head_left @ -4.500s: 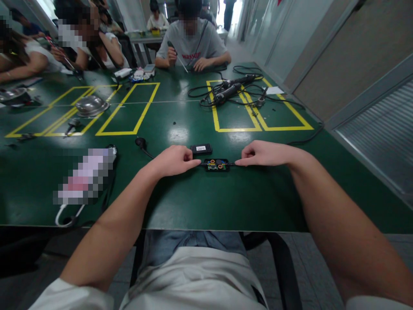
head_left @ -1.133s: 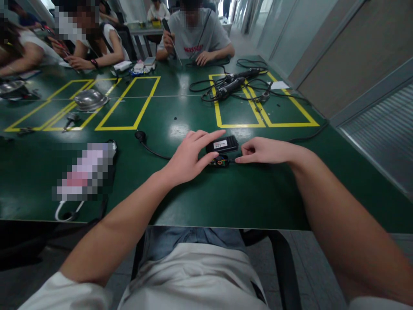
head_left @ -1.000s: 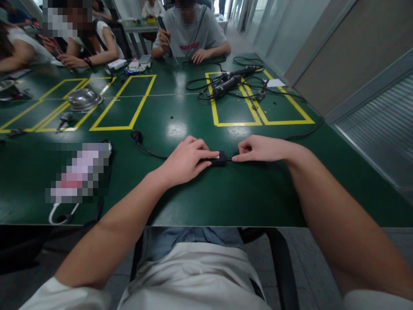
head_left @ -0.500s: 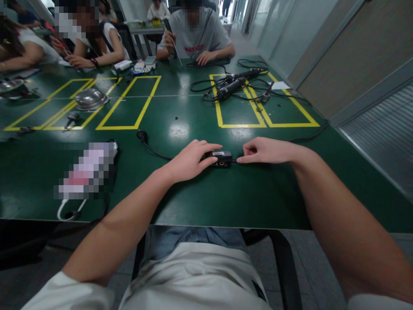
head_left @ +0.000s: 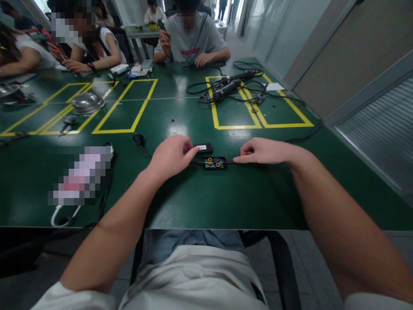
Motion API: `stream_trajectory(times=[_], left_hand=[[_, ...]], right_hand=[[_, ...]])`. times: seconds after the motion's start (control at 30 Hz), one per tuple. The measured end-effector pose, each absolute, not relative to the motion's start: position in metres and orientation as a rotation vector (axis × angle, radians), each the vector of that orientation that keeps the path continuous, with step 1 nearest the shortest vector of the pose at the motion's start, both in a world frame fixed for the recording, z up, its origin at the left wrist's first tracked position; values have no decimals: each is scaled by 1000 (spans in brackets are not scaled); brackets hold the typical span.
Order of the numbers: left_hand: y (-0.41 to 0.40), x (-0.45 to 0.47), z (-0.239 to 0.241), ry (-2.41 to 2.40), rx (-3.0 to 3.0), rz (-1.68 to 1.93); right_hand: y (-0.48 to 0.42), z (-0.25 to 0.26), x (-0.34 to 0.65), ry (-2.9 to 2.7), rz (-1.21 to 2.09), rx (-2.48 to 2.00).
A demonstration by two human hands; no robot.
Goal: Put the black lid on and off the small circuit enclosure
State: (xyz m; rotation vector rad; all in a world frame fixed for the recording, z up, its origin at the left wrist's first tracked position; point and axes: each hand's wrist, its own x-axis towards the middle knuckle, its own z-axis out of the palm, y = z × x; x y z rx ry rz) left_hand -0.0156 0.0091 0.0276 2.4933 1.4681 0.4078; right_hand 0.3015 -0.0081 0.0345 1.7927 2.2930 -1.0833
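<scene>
A small open black box (head_left: 214, 163) with orange and blue parts inside lies on the green table (head_left: 206, 202), a thin black cable running out of each end. Its black lid (head_left: 203, 148) with a white label lies just behind it. My left hand (head_left: 171, 156) is closed, fingertips touching the lid's left end and the cable at the box's left side. My right hand (head_left: 263, 151) is closed, pinching the cable (head_left: 232, 162) just right of the box.
A black plug (head_left: 139, 139) and cable trail off left. A blurred object (head_left: 80, 174) lies at the left. Yellow tape rectangles, a metal bowl (head_left: 87, 103) and corded tools (head_left: 227, 86) lie farther back. Other people sit at the far side.
My left hand had set the lid over the box and pressed on it; now the lid lies behind the box again, which is uncovered. My right hand has stayed on the cable.
</scene>
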Motion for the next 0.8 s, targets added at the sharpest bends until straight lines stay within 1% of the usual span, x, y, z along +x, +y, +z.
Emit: stream_trajectory(times=[0.07,0.17,0.4,0.63,0.8], left_hand=[[7,-18,36,1486,2403,151],[7,-17,39,1453,2397,-9],[4,-12,40,1485,2355,27],[6,-15,44,1438,2283,221],[8,-14,36,1377,2285,70]], right_hand=[[-9,34,300,2303,-1033,1805],[-11,34,296,2303,-992,1822],[-17,40,288,2359,-999,1801],[-19,48,295,2423,-1089,1779],[-16,40,294,2319,-1070,1764]])
